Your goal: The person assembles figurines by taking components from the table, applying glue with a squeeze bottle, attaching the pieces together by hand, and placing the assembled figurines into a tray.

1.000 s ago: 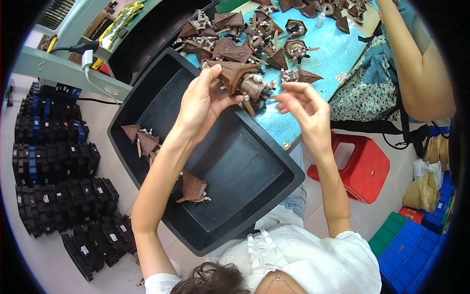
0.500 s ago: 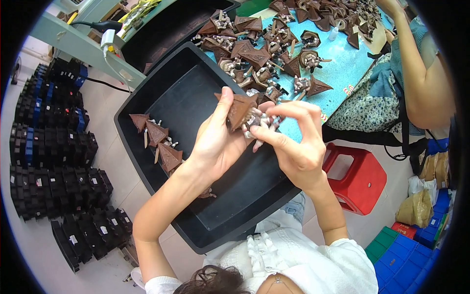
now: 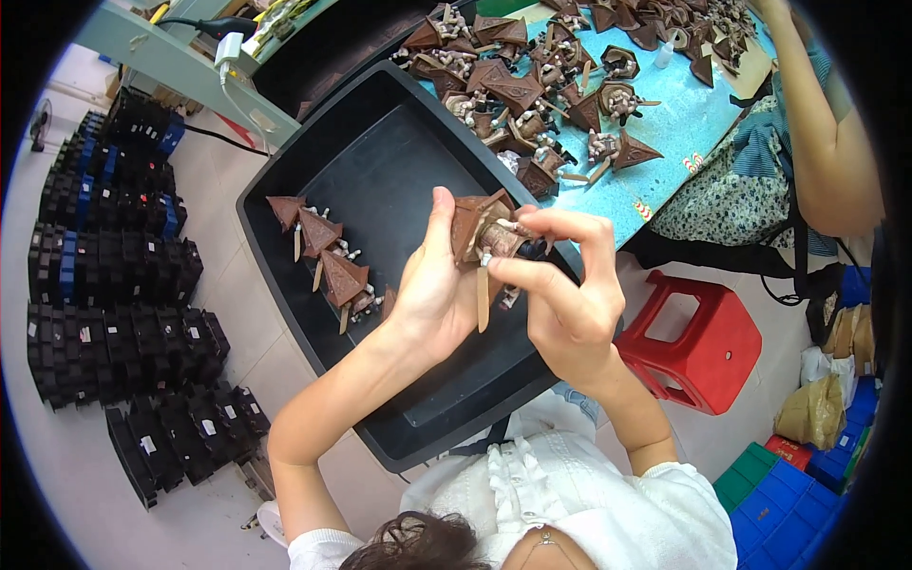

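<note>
Your left hand (image 3: 426, 296) pinches the brown figure (image 3: 500, 239) by its pointed top; your right thumb and fingers close on its body, that right hand (image 3: 576, 294) facing the left. Beneath your grip lies the black tray (image 3: 456, 385), similar figures (image 3: 343, 277) left of your hands.

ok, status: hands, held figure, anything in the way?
Left hand gripping brown figure by its peaked part; right hand on its body, thumb and fingertips. Brown figure held over black tray. Nothing seen blocking either hand.
</note>
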Tool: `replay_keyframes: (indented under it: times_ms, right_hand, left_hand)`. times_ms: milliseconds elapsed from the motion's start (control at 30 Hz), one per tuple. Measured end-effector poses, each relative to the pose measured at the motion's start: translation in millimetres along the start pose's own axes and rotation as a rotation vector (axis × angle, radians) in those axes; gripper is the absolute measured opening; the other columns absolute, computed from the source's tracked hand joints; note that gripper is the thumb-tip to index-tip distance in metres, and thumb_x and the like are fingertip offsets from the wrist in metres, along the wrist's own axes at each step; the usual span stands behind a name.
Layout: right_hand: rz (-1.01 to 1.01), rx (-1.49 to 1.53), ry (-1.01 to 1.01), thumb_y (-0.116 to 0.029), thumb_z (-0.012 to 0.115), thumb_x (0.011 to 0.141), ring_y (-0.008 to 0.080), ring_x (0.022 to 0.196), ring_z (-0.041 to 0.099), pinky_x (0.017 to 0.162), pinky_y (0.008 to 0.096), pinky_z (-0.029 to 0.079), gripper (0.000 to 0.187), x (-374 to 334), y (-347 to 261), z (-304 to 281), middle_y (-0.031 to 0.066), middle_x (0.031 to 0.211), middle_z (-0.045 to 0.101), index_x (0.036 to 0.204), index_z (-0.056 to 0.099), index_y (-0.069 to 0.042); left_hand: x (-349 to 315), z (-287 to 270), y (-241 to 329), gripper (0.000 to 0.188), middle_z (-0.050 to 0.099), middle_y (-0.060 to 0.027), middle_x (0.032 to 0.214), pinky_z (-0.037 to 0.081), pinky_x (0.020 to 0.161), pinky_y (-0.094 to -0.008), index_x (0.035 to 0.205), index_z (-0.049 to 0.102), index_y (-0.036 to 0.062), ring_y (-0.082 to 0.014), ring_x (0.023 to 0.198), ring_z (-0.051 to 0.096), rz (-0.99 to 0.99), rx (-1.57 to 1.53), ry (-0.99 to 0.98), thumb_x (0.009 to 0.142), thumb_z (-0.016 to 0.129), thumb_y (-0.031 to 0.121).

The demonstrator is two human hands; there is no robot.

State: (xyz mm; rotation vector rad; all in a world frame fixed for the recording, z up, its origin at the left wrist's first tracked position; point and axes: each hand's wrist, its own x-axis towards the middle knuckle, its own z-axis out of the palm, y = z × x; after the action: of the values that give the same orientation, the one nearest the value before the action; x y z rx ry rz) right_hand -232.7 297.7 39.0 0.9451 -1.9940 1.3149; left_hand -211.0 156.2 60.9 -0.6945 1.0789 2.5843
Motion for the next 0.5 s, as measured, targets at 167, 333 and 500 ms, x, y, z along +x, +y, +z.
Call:
replay_keyframes:
  times_ms: [167,333,500]
  right_hand:
    - [0.404,0.240,0.170,-0.007,0.077,0.075,0.0220,0.082,0.063,0.073,0.0311,0.052,0.032,-6,-11,-6,0.0165,0.101,0.063,0.100,0.061,0.004]
    - [0.659,0.546,-0.138,0.000,0.075,0.077,0.0099,0.080,0.061,0.072,0.0236,0.051,0.031,-9,-20,-2,0.0063,0.091,0.064,0.103,0.059,0.004]
    - [0.353,0.300,-0.128,0.006,0.078,0.066,0.0188,0.078,0.063,0.070,0.0274,0.050,0.037,-14,-19,1,0.0110,0.094,0.064,0.099,0.064,0.001]
  left_hand:
    - [6,-13,-3,0.057,0.056,-0.0118,0.133,0.046,0.100,-0.0378,0.122,0.058,0.0133,-0.0244,0.121,0.053,0.101,-0.136,-0.166,0.100,0.029,0.057]
    - [0,-9,-8,0.062,0.061,-0.0101,0.123,0.045,0.099,-0.0404,0.123,0.053,0.0085,-0.0223,0.111,0.058,-0.017,-0.097,-0.148,0.100,0.025,0.059]
    - [3,-30,-10,0.051,0.061,-0.0093,0.114,0.050,0.089,-0.0415,0.118,0.055,0.0075,-0.0220,0.104,0.059,-0.046,-0.266,-0.170,0.100,0.035,0.051]
